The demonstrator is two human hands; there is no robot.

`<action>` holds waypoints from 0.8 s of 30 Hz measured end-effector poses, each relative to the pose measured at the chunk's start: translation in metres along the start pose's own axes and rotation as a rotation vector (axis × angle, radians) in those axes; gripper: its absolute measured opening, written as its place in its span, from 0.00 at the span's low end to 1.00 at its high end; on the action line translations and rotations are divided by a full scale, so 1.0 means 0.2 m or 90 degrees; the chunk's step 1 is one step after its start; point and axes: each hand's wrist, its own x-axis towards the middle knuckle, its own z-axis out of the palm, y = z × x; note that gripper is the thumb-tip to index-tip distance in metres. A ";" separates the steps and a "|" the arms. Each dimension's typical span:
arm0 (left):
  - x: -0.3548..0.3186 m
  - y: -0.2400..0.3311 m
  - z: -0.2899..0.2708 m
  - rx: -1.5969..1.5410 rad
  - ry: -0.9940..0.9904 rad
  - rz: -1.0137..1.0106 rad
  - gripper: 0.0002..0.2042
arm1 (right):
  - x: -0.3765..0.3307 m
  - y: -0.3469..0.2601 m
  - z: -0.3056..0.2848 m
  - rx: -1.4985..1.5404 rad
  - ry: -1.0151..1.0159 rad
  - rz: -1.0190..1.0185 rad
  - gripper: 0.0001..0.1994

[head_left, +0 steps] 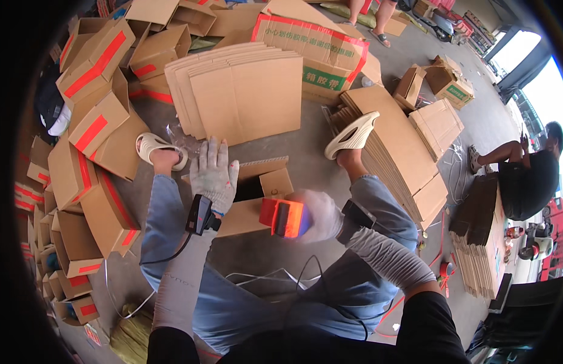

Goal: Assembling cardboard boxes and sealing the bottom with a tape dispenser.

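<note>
Left hand [214, 174] flat, spread on one carton [257, 197]; right hand [318, 215] gripping one tape dispenser [284, 217]

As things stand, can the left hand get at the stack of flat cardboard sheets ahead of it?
Probably yes. The left hand lies open on the small box, holding nothing, and the flat cardboard stack lies just beyond its fingertips with only bare floor between. It would have to let go of the box first.

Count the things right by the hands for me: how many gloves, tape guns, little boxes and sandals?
White gloves: 2, on the left hand and the right hand
Orange tape dispenser: 1
Small cardboard box between the knees: 1
Cream sandals: 2, left sandal and right sandal
Total: 6
</note>
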 end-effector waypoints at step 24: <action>-0.48 0.09 0.23 -0.589 -0.206 -0.171 0.36 | 0.43 -0.08 0.04 -0.170 -0.210 0.098 0.32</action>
